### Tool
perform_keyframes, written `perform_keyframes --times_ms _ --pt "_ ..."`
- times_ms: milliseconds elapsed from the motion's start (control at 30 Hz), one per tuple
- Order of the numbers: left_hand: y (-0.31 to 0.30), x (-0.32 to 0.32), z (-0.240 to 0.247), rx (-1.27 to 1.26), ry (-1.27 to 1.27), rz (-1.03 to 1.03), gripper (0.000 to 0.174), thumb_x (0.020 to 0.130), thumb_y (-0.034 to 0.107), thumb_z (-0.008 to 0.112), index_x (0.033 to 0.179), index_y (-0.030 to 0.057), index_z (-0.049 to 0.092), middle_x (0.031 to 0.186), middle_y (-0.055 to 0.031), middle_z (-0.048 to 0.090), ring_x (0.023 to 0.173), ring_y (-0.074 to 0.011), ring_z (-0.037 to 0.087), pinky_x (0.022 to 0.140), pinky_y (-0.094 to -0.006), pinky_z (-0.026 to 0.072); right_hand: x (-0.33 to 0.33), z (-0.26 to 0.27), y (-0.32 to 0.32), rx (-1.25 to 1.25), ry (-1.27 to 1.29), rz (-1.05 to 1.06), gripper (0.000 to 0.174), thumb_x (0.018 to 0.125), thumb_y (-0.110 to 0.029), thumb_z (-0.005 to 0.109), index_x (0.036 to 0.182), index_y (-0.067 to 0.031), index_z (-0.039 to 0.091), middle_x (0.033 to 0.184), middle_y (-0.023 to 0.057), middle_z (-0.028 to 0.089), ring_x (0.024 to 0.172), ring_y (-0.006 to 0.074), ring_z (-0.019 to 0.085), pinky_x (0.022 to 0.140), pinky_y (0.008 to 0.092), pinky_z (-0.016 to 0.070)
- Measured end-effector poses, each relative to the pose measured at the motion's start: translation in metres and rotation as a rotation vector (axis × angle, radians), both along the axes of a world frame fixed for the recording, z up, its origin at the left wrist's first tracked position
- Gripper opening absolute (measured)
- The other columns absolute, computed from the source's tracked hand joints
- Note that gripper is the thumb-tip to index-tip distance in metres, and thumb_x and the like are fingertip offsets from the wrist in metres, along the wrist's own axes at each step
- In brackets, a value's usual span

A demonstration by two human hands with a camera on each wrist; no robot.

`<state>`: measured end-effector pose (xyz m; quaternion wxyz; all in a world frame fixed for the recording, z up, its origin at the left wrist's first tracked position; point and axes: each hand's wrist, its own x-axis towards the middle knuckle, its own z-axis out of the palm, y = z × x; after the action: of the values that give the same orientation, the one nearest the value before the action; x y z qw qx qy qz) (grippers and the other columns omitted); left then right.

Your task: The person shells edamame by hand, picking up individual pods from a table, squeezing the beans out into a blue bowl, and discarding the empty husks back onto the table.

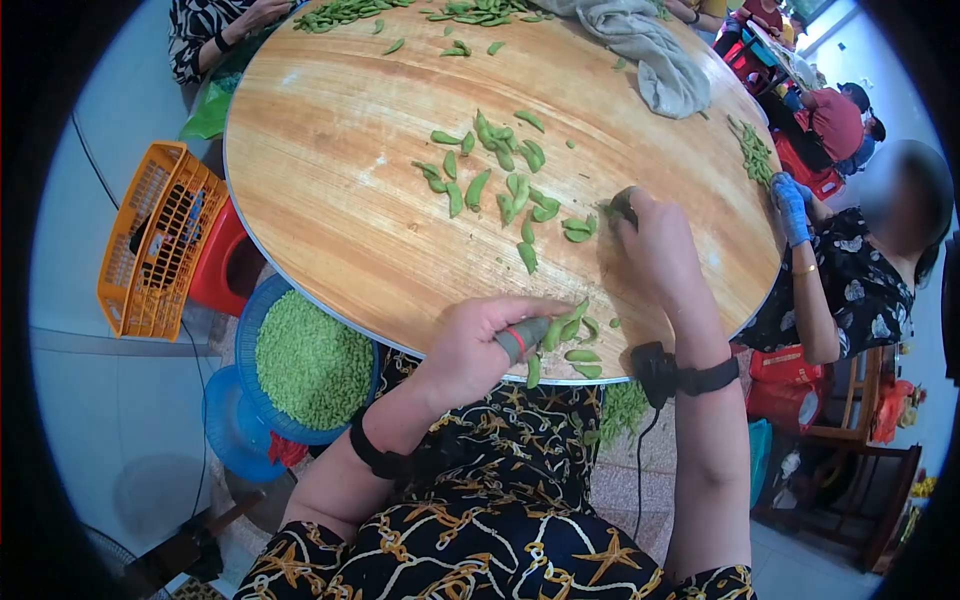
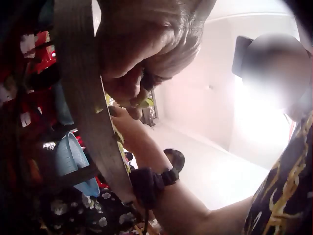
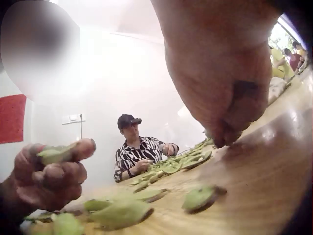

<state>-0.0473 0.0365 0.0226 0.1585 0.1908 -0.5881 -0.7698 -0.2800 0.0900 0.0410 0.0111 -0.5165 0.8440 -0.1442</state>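
My left hand (image 1: 470,345) is near the table's front edge, with a grey-green finger cover (image 1: 520,340) banded in red. It pinches a green bean pod (image 2: 148,103), which shows at the fingertips in the left wrist view. Several loose pods (image 1: 582,356) lie beside it. My right hand (image 1: 660,245) reaches farther in, its bent fingers pointing down close over the tabletop, near a small group of pods (image 1: 578,229). A dark covering (image 3: 244,93) shows on its fingers. I cannot tell whether the right fingertips hold anything. More pods (image 1: 490,165) are scattered across the middle.
Pods (image 1: 480,10) are heaped at the far edge of the round wooden table (image 1: 330,180), near a grey cloth (image 1: 670,75). Below left stand a blue basin (image 1: 250,390) of shelled beans (image 1: 310,360) and an orange crate (image 1: 150,240). A person (image 1: 850,270) with blue gloves sits at right.
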Motion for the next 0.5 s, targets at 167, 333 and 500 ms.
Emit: perform_keyframes --times_ms 167,333,500 --pt "0.006 0.000 0.000 -0.386 -0.027 0.122 0.021 0.085 0.005 0.057 0.105 0.0054 0.064 0.092 -0.0019 0.063 0.081 -0.0078 0.056 0.072 -0.0226 0.0465 0.028 0.003 0.026 -0.179 -0.693 0.021 0.019 0.080 -0.017 0.064 0.088 -0.0016 0.058 0.063 0.0091 0.058 0.053 0.0211 0.053 0.049 0.0294 0.0402" --pt "0.007 -0.005 0.002 0.224 0.061 0.167 0.027 0.084 0.011 0.063 0.109 0.0031 0.057 0.091 0.0013 0.058 0.075 -0.0006 0.050 0.058 -0.0144 0.0381 0.074 0.007 0.044 -0.171 -1.310 0.028 0.011 0.081 -0.013 0.064 0.085 -0.0030 0.061 0.060 -0.0038 0.052 0.049 0.0019 0.043 0.043 0.0170 0.0321" --pt "0.010 -0.006 -0.004 0.376 0.181 0.174 0.011 0.085 0.009 0.061 0.094 0.0042 0.056 0.087 -0.0008 0.059 0.073 -0.0055 0.056 0.059 -0.0173 0.0428 0.099 0.010 0.052 -0.229 -1.049 0.073 0.014 0.086 -0.015 0.060 0.085 -0.0009 0.059 0.062 -0.0029 0.054 0.053 0.0034 0.047 0.047 0.0189 0.0372"
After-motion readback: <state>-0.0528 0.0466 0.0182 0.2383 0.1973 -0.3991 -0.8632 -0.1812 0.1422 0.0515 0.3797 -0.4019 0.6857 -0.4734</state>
